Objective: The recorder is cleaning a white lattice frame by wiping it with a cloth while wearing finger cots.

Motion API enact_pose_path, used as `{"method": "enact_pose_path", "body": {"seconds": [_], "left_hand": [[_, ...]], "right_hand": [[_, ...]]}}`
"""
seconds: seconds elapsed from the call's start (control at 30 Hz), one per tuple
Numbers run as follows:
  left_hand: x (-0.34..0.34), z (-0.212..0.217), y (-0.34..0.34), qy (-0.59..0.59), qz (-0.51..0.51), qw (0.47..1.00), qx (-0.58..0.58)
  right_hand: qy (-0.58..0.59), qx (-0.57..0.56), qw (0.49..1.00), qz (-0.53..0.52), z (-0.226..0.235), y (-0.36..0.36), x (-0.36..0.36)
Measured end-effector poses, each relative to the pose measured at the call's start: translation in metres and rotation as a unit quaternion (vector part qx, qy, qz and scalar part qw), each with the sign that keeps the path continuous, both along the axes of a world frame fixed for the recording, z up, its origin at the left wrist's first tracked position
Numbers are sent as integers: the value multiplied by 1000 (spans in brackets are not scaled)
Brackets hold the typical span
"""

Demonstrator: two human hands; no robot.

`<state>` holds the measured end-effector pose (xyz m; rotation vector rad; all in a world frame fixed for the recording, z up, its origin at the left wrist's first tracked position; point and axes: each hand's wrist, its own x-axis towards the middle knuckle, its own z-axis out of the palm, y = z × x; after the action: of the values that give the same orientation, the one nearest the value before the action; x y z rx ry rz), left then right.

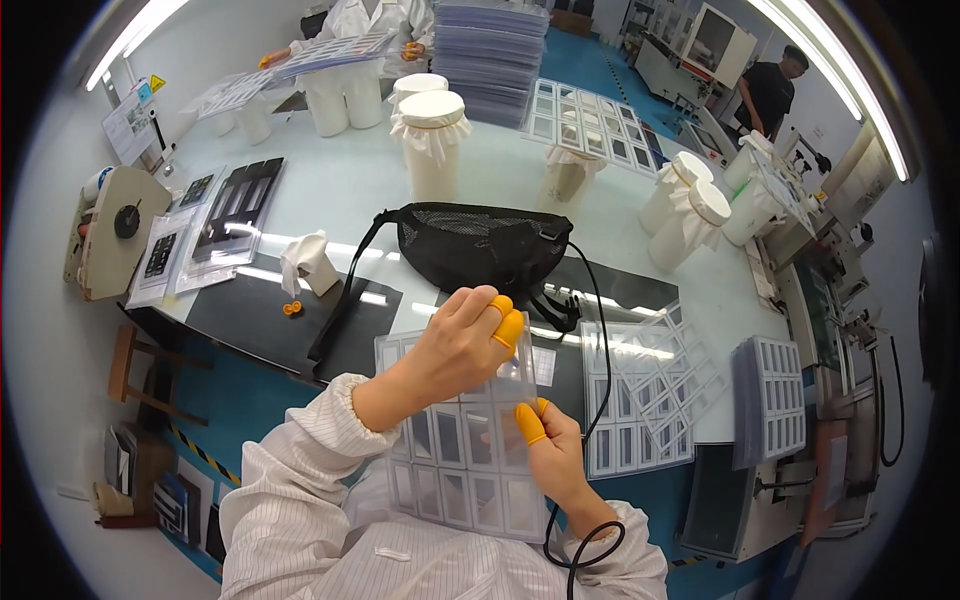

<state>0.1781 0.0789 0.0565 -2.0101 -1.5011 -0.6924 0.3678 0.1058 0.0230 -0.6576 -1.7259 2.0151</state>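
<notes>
A clear plastic tray (455, 455) with rows of rectangular pockets, several holding flat glass-like pieces, is tilted in front of my body. My right hand (560, 462), with orange finger cots, pinches the tray's right edge. Over the tray's upper part is my left hand (450, 345), its fingers curled together and its thumb and forefinger in orange cots. Whatever those fingertips pinch is too hidden to make out. Just beyond lies a black mesh waist bag (480, 245) with straps and a black cable.
More clear trays (640, 400) lie at the right, beside an upright tray stack (770, 400). White cloth-covered jars (432, 150) stand further back. A white cloth bundle (308, 262) and orange finger cots (292, 308) lie left. Across the table, a co-worker (385, 20) handles trays.
</notes>
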Motion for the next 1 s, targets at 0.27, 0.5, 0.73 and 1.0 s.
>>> {"method": "enact_pose_path", "body": {"seconds": [0.27, 0.5, 0.73, 1.0], "left_hand": [[32, -45, -49, -347, -33, 936, -47], [45, -47, -73, -387, 42, 921, -35], [51, -36, -81, -382, 11, 923, -37], [52, -34, -81, -388, 25, 919, -61]], "right_hand": [[-33, 72, 997, -24, -30, 7, 7], [45, -134, 990, -8, -25, 4, -4], [62, -106, 974, -192, -4, 36, 9], [230, -70, 813, -531, 10, 128, 122]]}}
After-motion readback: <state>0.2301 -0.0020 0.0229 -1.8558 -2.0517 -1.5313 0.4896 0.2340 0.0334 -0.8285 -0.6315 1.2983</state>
